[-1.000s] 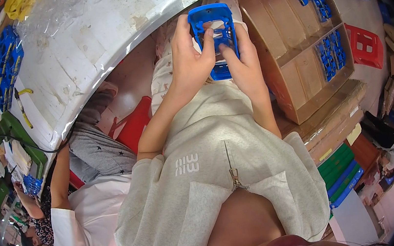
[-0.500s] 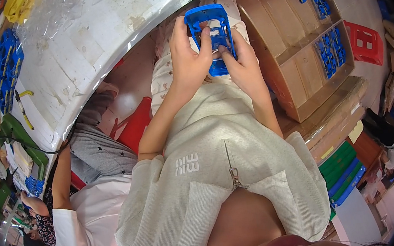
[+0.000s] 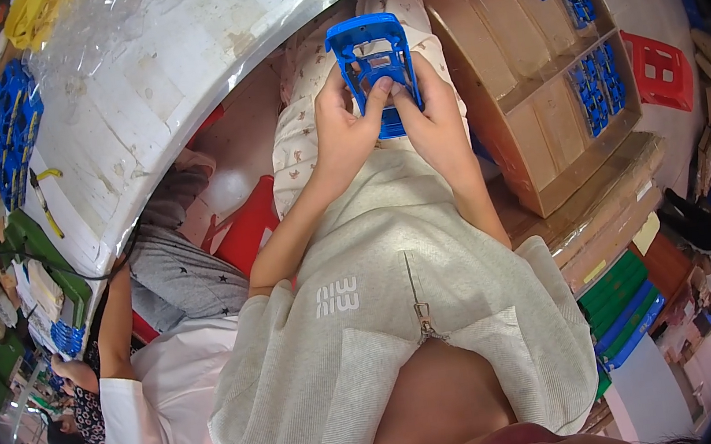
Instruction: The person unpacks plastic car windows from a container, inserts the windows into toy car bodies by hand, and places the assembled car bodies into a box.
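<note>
Over my lap I hold a blue plastic toy car body shell [image 3: 365, 33], with window openings through its middle. My left hand [image 3: 347, 125] is closed round its left side. On the opposite side, my right hand [image 3: 436, 114] grips the shell, fingers wrapped behind it. Both thumbs press close together on the middle of the shell. My other fingers are mostly hidden by the shell and the hands.
A divided cardboard box [image 3: 524, 77] with several blue car parts stands at my right. The white worktable [image 3: 151, 78] lies ahead to the left, with blue parts [image 3: 11, 131] and cutters [image 3: 44, 202]. A co-worker in a white shirt [image 3: 169, 405] sits at my left.
My left hand has slid lower along the shell, and its thumb has come down beside the right thumb. The shell's top has shifted slightly left.
</note>
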Tool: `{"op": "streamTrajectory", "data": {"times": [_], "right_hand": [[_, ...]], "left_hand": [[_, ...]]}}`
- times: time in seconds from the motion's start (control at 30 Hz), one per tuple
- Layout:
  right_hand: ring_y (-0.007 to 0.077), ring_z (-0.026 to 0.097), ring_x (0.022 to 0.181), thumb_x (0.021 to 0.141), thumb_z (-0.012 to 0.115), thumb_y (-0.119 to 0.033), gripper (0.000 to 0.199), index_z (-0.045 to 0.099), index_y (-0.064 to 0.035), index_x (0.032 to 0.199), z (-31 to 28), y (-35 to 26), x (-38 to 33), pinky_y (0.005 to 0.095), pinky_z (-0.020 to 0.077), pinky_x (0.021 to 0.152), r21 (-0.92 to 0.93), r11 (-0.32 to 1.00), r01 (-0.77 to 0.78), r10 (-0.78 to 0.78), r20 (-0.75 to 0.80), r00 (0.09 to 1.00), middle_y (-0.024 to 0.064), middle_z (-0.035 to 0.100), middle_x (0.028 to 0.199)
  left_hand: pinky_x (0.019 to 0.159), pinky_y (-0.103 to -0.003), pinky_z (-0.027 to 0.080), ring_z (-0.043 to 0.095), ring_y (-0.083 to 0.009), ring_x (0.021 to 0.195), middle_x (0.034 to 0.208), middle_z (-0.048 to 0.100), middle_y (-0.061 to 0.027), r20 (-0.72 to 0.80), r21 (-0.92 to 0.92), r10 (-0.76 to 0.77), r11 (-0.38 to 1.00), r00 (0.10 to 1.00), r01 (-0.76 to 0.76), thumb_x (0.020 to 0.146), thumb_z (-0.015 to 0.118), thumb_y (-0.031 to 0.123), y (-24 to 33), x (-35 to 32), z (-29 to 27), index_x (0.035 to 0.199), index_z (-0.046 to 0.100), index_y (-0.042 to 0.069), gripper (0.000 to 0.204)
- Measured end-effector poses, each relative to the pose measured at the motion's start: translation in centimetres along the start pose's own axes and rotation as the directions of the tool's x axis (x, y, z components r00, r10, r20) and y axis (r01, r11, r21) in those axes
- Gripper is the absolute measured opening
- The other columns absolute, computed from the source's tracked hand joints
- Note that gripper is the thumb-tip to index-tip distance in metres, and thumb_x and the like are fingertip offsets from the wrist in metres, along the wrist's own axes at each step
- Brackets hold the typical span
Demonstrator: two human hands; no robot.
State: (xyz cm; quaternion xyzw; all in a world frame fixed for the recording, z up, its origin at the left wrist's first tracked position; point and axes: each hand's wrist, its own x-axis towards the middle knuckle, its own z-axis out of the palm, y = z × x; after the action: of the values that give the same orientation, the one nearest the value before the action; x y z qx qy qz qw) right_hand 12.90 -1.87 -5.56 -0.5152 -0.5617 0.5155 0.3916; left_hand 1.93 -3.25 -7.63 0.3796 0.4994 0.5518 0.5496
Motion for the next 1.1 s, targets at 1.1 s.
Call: {"op": "streamTrajectory", "data": {"times": [1.1], "right_hand": [[0.0121,0.045,0.047,0.079,0.052,-0.017,0.009,0.054,-0.0094,0.082,-44.5,39.5,22.8,0.0268,0.0358,0.041,-0.253,0.92,-0.299,0.021,-0.73,0.683,-0.0006,0.046,0.059]], "left_hand": [[0.082,-0.041,0.04,0.051,-0.0349,0.093,0.101,0.055,-0.0206,-0.026,0.923,0.739,-0.241,0.673,0.301,0.077,0.055,0.016,12.4,4.9,-18.7,0.105,0.05,-0.006,0.036]]}}
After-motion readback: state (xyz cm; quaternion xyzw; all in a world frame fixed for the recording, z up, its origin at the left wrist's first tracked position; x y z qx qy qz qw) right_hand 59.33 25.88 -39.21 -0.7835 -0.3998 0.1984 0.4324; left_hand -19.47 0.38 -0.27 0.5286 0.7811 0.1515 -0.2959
